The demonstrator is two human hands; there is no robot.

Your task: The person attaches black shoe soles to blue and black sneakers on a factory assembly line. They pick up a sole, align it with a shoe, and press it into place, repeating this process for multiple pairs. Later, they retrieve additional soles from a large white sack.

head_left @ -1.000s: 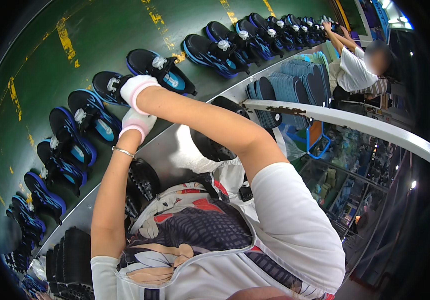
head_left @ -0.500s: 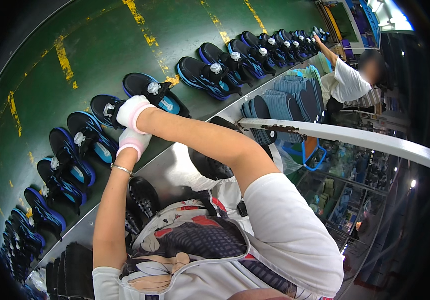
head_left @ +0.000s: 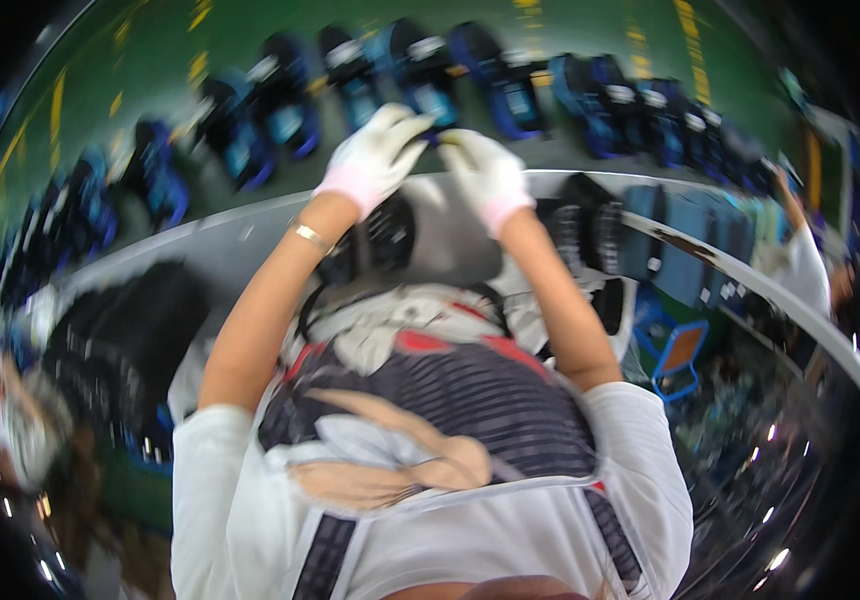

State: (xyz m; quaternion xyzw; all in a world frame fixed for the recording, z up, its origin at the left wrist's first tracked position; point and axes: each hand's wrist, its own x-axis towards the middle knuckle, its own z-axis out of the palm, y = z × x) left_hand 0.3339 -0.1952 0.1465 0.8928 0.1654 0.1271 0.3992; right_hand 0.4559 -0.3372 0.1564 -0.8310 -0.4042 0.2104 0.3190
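My left hand, in a white glove with a pink cuff, is raised with its fingers apart at the near end of a black and blue shoe. My right hand, gloved the same way, is close beside it with bent fingers pointing left. The fingertips of both hands nearly meet by that shoe's heel; blur hides whether they touch it. Another black and blue shoe lies just right of it, and one more shoe just left.
More such shoes line the green surface on both sides. A metal ledge runs before me, with dark shoes below. Black pieces are stacked left, blue-grey insoles right, behind a white rail. People are at both sides.
The view has swung round, so the row of shoes now arcs across the top. My hands, crossed at a shoe before, are now side by side and uncrossed.
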